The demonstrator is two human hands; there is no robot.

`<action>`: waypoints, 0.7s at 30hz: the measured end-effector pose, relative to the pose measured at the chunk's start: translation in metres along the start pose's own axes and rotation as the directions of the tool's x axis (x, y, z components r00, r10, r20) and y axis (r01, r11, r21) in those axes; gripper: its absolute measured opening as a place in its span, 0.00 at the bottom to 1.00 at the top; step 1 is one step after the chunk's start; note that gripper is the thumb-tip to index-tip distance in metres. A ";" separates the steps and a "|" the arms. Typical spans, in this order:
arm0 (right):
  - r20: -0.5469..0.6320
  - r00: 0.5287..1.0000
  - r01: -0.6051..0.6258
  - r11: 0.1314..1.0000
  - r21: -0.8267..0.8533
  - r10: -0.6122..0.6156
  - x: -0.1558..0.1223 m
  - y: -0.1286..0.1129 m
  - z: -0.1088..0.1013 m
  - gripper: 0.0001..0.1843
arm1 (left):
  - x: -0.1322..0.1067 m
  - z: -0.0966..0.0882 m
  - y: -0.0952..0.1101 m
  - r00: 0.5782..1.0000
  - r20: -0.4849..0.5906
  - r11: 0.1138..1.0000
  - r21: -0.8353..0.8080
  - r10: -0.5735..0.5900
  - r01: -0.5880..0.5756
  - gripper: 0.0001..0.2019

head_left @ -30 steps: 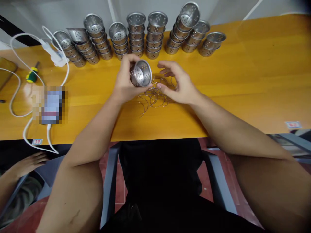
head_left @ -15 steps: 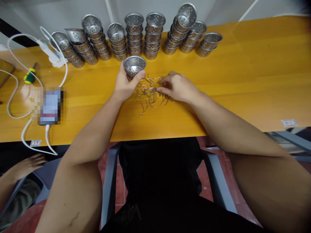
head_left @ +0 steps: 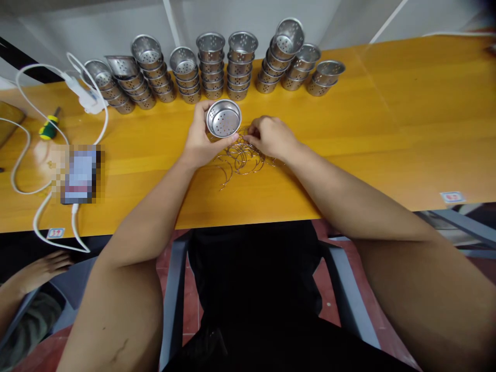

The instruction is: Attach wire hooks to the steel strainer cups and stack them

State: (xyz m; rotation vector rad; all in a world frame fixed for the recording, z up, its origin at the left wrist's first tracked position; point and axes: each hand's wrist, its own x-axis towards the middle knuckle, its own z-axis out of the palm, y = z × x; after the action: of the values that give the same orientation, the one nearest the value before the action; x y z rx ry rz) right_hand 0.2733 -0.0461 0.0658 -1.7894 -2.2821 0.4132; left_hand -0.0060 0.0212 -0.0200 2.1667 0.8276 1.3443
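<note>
- By the left hand (head_left: 199, 140), a perforated metal cup (head_left: 225, 119) is being grasped around its side, mouth facing the viewer, over the yellow table (head_left: 368, 155).
- By the right hand (head_left: 274, 137), fingertips bunched, a tangle of curved wires (head_left: 244, 155) is being touched; whether one is being gripped cannot be told.
- Behind, the table's back edge is being blocked by a row of stacked cups (head_left: 241, 68).
- At left, space is being taken up by a screwdriver (head_left: 49, 128), a white cable (head_left: 107, 111) and a phone (head_left: 80, 175).
- Several left fingers are being hidden by the cup; the phone is being blurred by pixelation; another person's arm (head_left: 11, 289) is being cut off at left.
</note>
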 end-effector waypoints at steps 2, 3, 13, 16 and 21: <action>0.010 1.000 -0.007 1.000 -0.016 0.007 0.004 0.000 0.000 0.15 | 0.000 0.000 0.005 1.000 -0.011 1.000 -0.008 -0.002 0.002 0.47; 0.022 1.000 -0.007 0.999 -0.040 0.008 0.005 0.001 -0.001 0.14 | 0.000 0.000 0.007 1.000 -0.017 1.000 -0.013 -0.003 0.002 0.47; 0.212 0.976 0.118 0.942 -0.313 -0.052 0.001 0.004 -0.019 0.14 | 0.000 0.001 0.013 0.998 -0.031 0.999 -0.010 -0.048 0.048 0.45; 0.273 0.962 0.132 0.917 -0.377 -0.026 -0.003 0.000 -0.031 0.12 | 0.001 -0.001 0.021 0.998 -0.043 0.998 0.012 -0.054 0.055 0.43; 0.347 0.938 0.127 0.929 -0.349 0.002 -0.013 0.011 -0.048 0.13 | 0.002 -0.002 0.023 0.995 -0.055 0.996 -0.022 -0.086 0.085 0.43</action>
State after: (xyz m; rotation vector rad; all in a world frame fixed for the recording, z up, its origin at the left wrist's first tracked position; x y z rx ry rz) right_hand 0.3022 -0.0518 0.1073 -1.9273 -2.8101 0.3218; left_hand -0.0014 0.0058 -0.0027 2.0629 0.9135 1.3704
